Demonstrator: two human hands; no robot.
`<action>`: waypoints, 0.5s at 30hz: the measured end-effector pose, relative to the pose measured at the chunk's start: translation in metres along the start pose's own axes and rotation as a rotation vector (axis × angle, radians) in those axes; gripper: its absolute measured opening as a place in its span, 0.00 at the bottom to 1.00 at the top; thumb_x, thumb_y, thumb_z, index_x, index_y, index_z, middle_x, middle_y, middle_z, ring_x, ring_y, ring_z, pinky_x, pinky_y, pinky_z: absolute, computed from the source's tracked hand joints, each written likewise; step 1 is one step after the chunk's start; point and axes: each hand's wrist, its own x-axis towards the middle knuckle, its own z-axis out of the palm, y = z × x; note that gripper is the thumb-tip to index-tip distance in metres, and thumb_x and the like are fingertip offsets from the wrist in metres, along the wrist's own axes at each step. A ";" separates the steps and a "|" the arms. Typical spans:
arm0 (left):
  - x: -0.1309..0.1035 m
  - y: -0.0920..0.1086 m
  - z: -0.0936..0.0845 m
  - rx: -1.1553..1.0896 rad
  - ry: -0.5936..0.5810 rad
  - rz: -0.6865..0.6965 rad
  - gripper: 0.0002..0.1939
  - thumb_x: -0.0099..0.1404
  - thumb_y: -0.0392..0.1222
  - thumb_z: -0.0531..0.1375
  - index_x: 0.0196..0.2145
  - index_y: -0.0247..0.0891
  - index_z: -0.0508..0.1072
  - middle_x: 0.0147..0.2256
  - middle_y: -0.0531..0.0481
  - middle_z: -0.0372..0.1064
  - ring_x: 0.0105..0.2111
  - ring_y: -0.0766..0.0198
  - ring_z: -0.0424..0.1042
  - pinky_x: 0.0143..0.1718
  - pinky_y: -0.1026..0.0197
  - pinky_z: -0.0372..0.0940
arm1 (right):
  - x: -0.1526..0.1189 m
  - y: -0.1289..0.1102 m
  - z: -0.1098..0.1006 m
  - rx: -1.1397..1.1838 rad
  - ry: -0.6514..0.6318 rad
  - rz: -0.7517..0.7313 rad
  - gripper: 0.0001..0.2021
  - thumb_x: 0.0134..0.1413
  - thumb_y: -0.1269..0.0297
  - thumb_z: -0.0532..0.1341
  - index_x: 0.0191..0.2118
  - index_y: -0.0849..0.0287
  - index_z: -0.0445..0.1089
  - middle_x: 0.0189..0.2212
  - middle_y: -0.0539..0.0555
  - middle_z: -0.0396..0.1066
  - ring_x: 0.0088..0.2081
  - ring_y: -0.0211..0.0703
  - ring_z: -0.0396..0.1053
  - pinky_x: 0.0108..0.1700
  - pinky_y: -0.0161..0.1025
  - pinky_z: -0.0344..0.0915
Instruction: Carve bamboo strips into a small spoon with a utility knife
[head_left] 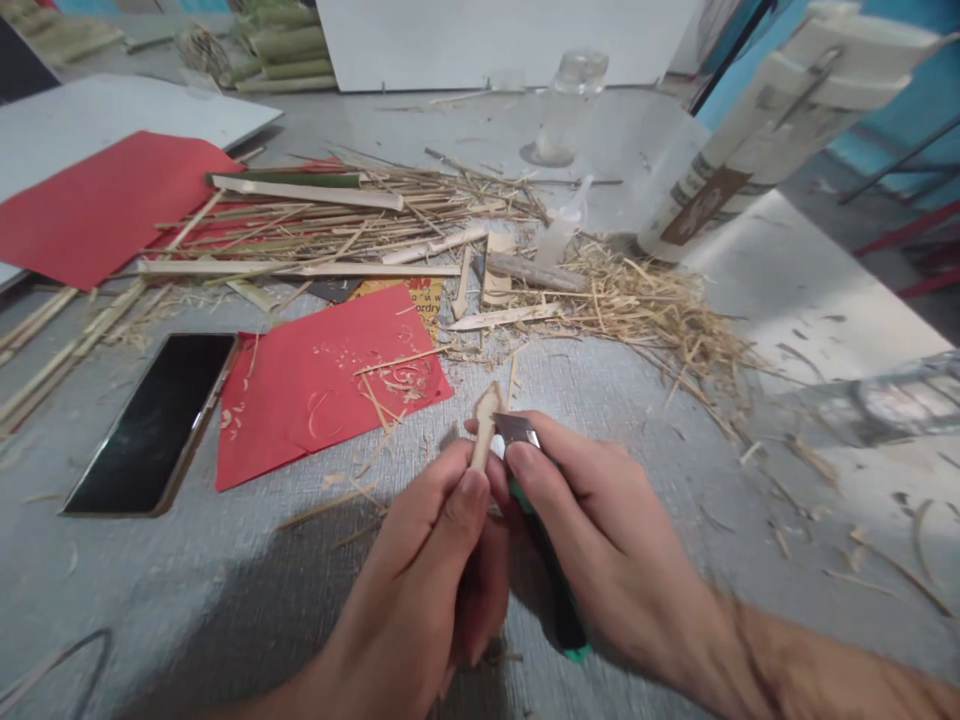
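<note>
Between the thumb and fingers of my left hand (435,560) is a small pale bamboo piece (484,428), its shaped, pointed end facing away from me. My right hand (607,510) is wrapped round a utility knife (551,560) with a black and green handle. The knife's blade end rests against the side of the bamboo piece, just below its tip. Both hands meet low in the middle of the view, above the grey table (300,610). Part of the knife handle is hidden by my right fingers.
A red paper sheet (300,420) with shavings lies left of my hands, beside a phone (154,425). Farther back are bamboo strips (360,225), a heap of shavings (652,310), a clear bottle (570,110) and a large white tube-shaped container (772,130). Another red sheet (112,205) lies at left.
</note>
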 end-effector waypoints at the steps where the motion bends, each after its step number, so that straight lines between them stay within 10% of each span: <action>1: 0.000 0.000 0.000 -0.016 -0.011 -0.007 0.29 0.73 0.71 0.59 0.28 0.44 0.65 0.12 0.63 0.53 0.11 0.73 0.44 0.11 0.72 0.44 | 0.000 -0.001 0.000 0.000 0.006 -0.006 0.17 0.78 0.64 0.51 0.32 0.54 0.62 0.24 0.42 0.63 0.24 0.32 0.59 0.27 0.34 0.56; 15: -0.005 -0.002 0.000 -0.082 -0.003 -0.007 0.25 0.73 0.68 0.60 0.31 0.45 0.68 0.12 0.64 0.56 0.10 0.73 0.45 0.09 0.74 0.47 | -0.002 -0.006 0.004 0.024 0.076 -0.076 0.15 0.78 0.68 0.52 0.33 0.54 0.63 0.27 0.43 0.67 0.26 0.32 0.63 0.30 0.34 0.60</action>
